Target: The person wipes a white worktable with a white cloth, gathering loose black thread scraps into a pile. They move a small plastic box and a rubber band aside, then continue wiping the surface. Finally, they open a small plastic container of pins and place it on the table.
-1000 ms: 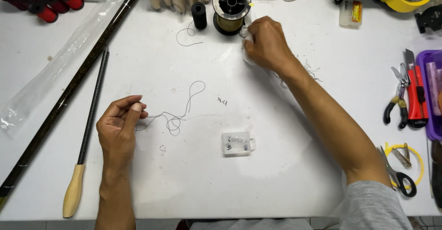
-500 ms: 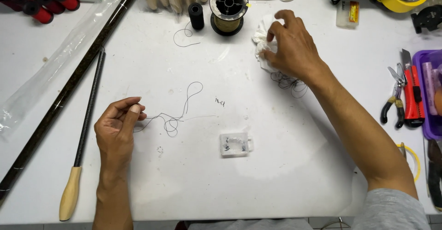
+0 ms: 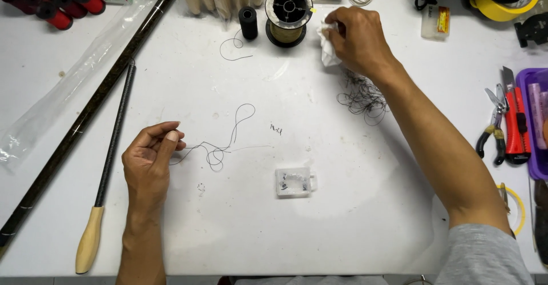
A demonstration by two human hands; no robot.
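At the counter's [image 3: 171, 79] one o'clock, the right hand [image 3: 357, 39] closes its grip on crumpled tissue [image 3: 327, 51]; at eight o'clock, the left hand [image 3: 149, 165] pinches dark thread [image 3: 228, 142], apparently mid wipe-up.

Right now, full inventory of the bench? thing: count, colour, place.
thread: 1 loose length, dark, centre, one end at the left fingertips
thread tangle: 1, dark, under the right forearm
tissue: 1, white, crumpled, back centre
line spool: 1, black with olive line, back centre
small spool: 1, black, left of line spool
clear box: 1, transparent, small parts inside, centre front
rod sections: 2, black, one with a wooden handle, left
plastic sleeve: 1, clear, far left
pliers: 1, yellow-black handles, right
utility knife: 1, red, right
tape roll: 1, yellow, back right
left hand: pinching the thread
right hand: gripping the tissue
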